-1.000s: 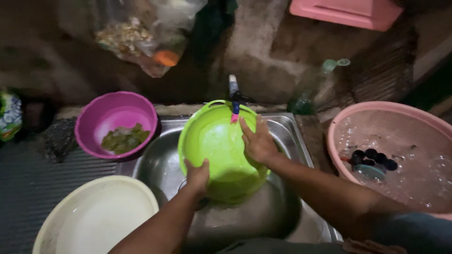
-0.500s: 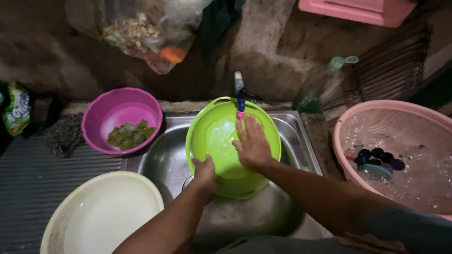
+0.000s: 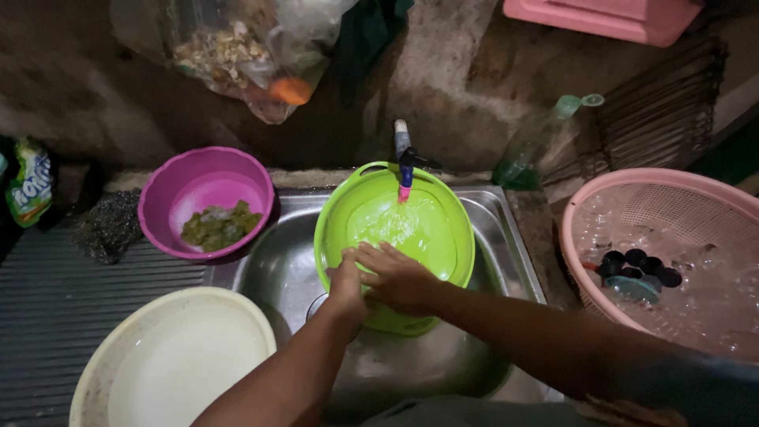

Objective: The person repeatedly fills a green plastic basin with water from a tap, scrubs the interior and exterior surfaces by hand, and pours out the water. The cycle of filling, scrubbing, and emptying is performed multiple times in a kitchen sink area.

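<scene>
Two arms of the person come into the view from the lower edge. Both forearms are bare from the wrist up; no sleeve covers them in the part that is visible. The left hand [image 3: 348,281] and the right hand [image 3: 399,277] are bare also: no gloves. I see no ring and no watch or bracelet on the wrists, as far as the dim light permits to tell. The fingers are slim, and the nails look short. At the lower right corner, near the upper part of the right arm, there is a dark grey-blue cloth, probably the edge of a garment, but it is blurred.
</scene>
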